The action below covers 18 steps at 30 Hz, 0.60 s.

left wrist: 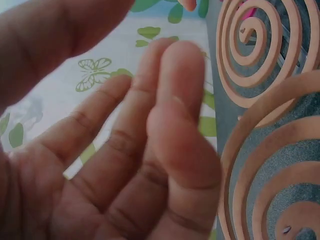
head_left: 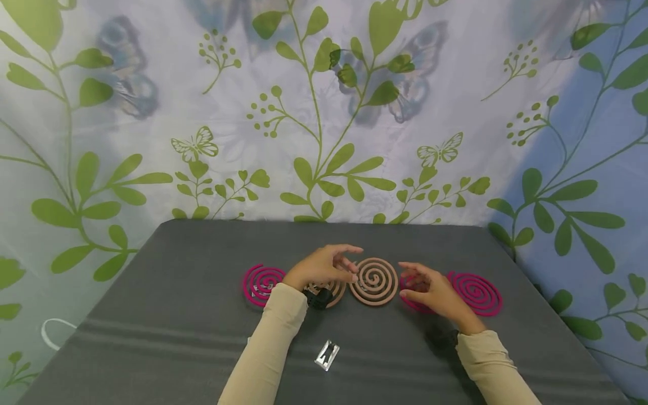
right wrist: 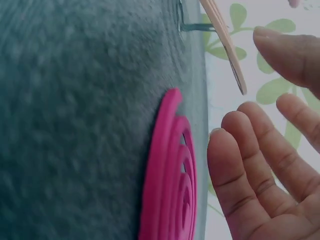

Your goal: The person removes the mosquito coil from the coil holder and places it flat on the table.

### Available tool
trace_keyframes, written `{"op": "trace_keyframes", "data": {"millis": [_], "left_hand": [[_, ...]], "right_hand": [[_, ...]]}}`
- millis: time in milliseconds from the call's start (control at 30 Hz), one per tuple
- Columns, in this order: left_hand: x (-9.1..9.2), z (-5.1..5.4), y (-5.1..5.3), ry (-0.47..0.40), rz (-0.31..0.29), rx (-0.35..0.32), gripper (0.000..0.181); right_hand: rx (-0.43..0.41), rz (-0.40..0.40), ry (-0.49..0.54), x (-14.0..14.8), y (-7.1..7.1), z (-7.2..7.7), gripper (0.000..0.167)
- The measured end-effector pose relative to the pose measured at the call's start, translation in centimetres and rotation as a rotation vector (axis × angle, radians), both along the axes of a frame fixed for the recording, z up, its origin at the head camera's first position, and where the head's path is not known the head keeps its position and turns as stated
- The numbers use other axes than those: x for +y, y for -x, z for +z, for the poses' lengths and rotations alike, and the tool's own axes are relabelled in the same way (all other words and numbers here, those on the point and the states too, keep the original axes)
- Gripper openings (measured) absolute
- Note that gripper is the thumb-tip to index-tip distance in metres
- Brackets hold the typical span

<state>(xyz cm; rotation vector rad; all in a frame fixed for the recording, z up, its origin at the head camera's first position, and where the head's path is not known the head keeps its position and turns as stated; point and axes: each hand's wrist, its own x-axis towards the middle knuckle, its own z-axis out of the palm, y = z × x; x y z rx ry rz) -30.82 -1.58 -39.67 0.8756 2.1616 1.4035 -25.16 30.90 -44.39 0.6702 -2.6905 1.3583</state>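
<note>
Flat spiral mosquito coils stand in a row on the grey table: a magenta coil [head_left: 246,284] at the left, two tan ones in the middle and two magenta ones at the right. My left hand [head_left: 321,264] hovers over the left tan coil [head_left: 341,295], hiding part of it, with its fingertips by the edge of the middle tan coil [head_left: 373,278]. Nothing lies between its loosely bent fingers [left wrist: 182,70]. Over a magenta coil [head_left: 412,304] hangs my right hand [head_left: 430,289], thumb and fingers apart and holding nothing. That coil is partly hidden.
A small shiny metal stand [head_left: 319,361] lies on the table [head_left: 167,315] in front of the row. Farthest right is another magenta coil [head_left: 476,291]. Behind the table hangs a curtain [head_left: 228,152] printed with leaves and butterflies. A white loop [head_left: 46,332] shows beside the left table edge.
</note>
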Motion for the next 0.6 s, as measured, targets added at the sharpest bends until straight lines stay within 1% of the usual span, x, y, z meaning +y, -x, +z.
{"op": "trace_keyframes", "data": {"millis": [100, 200, 300, 400, 600], "left_hand": [[0.6, -0.1, 0.2, 0.040, -0.012, -0.011, 0.068], [0.8, 0.0, 0.3, 0.067, -0.009, -0.035, 0.069], [0.7, -0.1, 0.2, 0.098, -0.006, -0.067, 0.071], [0.3, -0.4, -0.3, 0.135, -0.002, -0.091, 0.074], [0.5, -0.3, 0.1, 0.166, -0.026, -0.124, 0.079]], "right_hand": [[-0.012, -0.002, -0.041, 0.1, 0.1, 0.2, 0.065], [-0.012, 0.018, -0.068, 0.1, 0.5, 0.3, 0.068], [-0.038, 0.020, -0.060, -0.4, 0.5, -0.3, 0.071], [-0.069, 0.005, -0.055, -1.2, 0.0, -1.3, 0.073], [-0.103, -0.027, -0.071, -1.5, 0.3, -0.9, 0.075]]}}
